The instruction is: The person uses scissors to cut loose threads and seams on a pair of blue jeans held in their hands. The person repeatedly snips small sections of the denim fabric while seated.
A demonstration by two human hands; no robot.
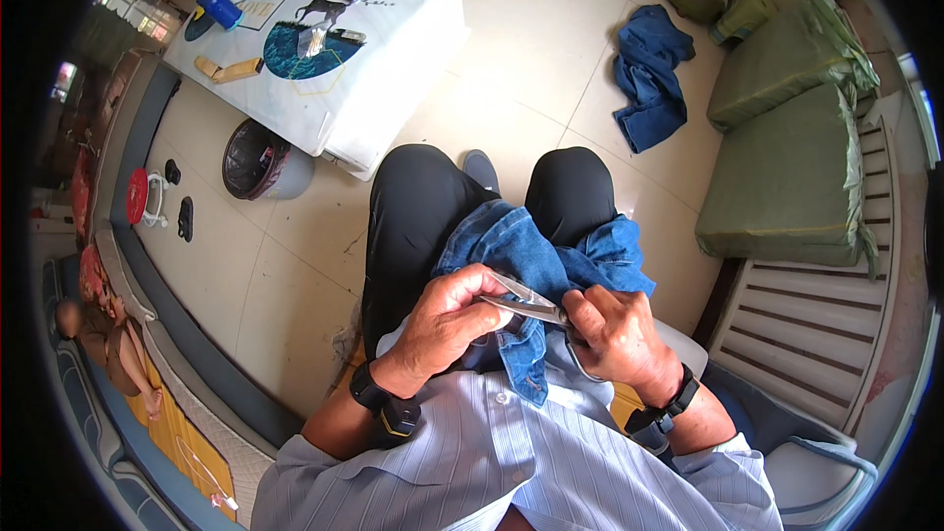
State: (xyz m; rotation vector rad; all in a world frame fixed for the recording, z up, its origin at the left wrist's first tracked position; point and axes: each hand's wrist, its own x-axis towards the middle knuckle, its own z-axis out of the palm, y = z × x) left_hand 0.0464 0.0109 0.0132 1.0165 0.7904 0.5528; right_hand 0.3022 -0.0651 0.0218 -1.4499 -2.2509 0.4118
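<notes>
My right hand [615,334] is closed round the handles of a pair of metal scissors [536,310], whose blades point left and stand slightly apart. At the blade tips, the fingers of my left hand [442,320] are bent together; whether they pinch a blade or something small cannot be made out. Blue denim jeans [501,241] lie bunched across my lap, partly under the scissors and both hands. One end of the denim hangs toward my shirt front.
Another pair of jeans [651,79] lies on the tiled floor. Ahead on the left stands a white table [413,29], with a bin [295,172] beside it. Green covered cushions [787,177] rest on a slatted bench [806,334] at right. A person [123,349] is on the left sofa.
</notes>
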